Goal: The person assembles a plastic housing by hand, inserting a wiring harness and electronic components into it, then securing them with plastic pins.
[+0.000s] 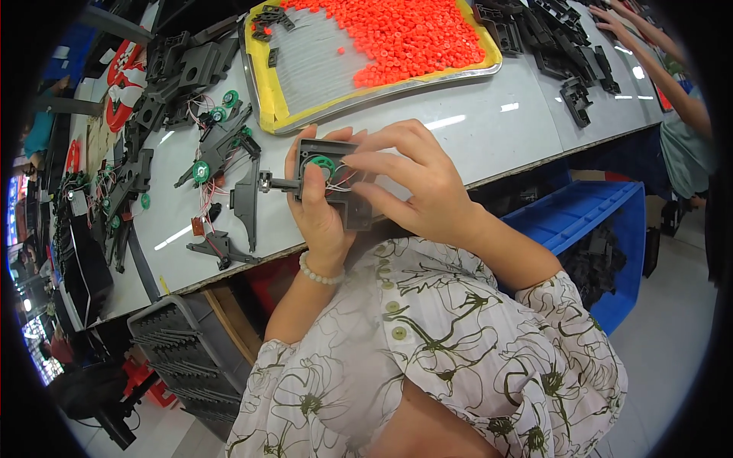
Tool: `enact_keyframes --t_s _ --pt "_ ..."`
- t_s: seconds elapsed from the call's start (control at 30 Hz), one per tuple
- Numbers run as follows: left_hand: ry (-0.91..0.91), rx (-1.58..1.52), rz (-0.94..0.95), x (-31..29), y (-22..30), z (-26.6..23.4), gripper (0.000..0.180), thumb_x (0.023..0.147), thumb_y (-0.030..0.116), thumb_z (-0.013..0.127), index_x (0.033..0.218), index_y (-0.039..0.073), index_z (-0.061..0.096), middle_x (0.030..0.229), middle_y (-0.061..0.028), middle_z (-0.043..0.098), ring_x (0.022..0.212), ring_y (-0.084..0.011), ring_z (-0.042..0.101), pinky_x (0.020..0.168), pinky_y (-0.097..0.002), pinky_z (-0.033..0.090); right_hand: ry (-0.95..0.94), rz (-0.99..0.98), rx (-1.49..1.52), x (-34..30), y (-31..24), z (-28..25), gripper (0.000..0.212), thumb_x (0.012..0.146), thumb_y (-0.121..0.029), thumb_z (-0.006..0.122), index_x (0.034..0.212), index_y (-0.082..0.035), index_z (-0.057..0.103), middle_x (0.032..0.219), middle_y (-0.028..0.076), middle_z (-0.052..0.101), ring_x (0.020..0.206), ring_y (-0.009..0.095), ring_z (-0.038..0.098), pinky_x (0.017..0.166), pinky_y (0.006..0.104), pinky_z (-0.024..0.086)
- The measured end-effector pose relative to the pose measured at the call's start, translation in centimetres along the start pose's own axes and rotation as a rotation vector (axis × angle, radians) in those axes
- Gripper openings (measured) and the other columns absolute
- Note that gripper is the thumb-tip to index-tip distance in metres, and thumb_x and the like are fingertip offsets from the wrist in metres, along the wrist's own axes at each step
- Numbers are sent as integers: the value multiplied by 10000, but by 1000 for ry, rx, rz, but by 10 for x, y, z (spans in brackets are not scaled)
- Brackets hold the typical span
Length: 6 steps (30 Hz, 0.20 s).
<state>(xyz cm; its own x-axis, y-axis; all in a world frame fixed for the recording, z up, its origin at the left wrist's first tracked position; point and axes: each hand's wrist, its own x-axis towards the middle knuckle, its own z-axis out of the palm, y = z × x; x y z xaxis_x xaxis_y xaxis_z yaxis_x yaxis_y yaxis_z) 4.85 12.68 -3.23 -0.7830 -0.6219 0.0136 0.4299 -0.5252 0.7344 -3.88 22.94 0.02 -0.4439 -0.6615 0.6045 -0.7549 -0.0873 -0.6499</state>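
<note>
My left hand (324, 229) holds a dark grey plastic housing (357, 217) in front of my chest, just over the table's near edge. The thumb lies by a green-rimmed round speaker (321, 162) inside the housing. Thin red and white wires (334, 184) run from the speaker across the open cavity. My right hand (431, 183) reaches in from the right with bent fingers, its fingertips at the wires; the exact pinch is partly hidden. A dark stem (284, 185) with a metal end sticks out beside the housing's left side.
A metal tray (374, 93) edged in yellow holds many small orange-red pieces. Dark plastic parts with wired speakers (201, 171) lie on the left; more dark parts (576, 99) lie right. A blue bin (630, 252) and grey crate (164, 324) stand below. Another person's hands (611, 21) show far right.
</note>
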Motion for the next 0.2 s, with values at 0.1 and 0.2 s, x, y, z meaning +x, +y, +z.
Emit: enact_keyframes --t_s 0.1,0.2 --pt "10 133 -54 -1 -1 -8 603 867 458 514 1281 61 329 1205 -188 466 1065 -293 515 911 -391 445 -66 9 8 8 -1 1 281 661 -82 695 933 -57 631 951 75 583 868 259 531 778 363 429" --pt "-129 69 -85 0 -4 -23 733 801 532 571 1314 86 297 1212 -168 467 1082 -272 496 940 -404 418 -145 2 -14 12 5 5 247 675 -136 684 908 -75 629 946 61 584 855 246 531 816 383 398"
